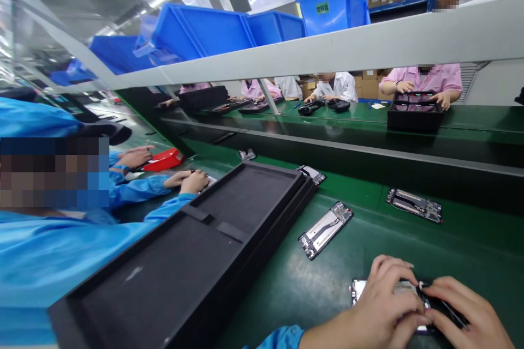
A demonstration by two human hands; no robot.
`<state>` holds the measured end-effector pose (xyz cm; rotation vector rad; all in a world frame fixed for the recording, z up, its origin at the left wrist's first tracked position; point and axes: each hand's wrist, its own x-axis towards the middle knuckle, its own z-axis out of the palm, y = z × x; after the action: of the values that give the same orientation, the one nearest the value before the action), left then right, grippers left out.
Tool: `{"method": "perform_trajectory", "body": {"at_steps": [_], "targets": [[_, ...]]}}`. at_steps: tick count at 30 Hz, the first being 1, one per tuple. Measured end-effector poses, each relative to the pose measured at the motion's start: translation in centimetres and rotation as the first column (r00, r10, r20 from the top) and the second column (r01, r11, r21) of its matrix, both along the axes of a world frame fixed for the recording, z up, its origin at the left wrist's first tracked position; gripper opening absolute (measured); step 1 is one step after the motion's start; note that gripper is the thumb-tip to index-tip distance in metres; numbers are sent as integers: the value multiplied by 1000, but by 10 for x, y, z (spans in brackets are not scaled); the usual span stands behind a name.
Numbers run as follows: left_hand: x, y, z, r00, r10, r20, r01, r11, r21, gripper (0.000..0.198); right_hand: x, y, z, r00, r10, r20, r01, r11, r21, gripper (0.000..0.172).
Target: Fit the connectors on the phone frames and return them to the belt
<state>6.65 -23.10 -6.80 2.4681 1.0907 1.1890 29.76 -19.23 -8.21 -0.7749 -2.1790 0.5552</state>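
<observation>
Over a phone [358,290] on the green desk [282,289], at lower right, a worker's left hand [393,297], fingers bunched, meets the right hand [469,308], fingers curled. Keeping the phone flat and the touch light should suit such close work. Fingers cover most of it; whether either pinches anything cannot be told. The right wrist is cut off.

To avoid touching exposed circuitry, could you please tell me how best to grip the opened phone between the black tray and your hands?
Grip the opened phone by its long edges, probably best from above right: it lies flat, circuitry up, with the black tray to its left.
</observation>
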Motion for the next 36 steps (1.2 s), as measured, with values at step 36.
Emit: {"method": "perform_trajectory", "body": {"at_steps": [36], "targets": [[-2,-9,18,999,-13,53,18,995,-94,9,-2,2,-5,984,-163,-77,135,950,-282,29]]}}
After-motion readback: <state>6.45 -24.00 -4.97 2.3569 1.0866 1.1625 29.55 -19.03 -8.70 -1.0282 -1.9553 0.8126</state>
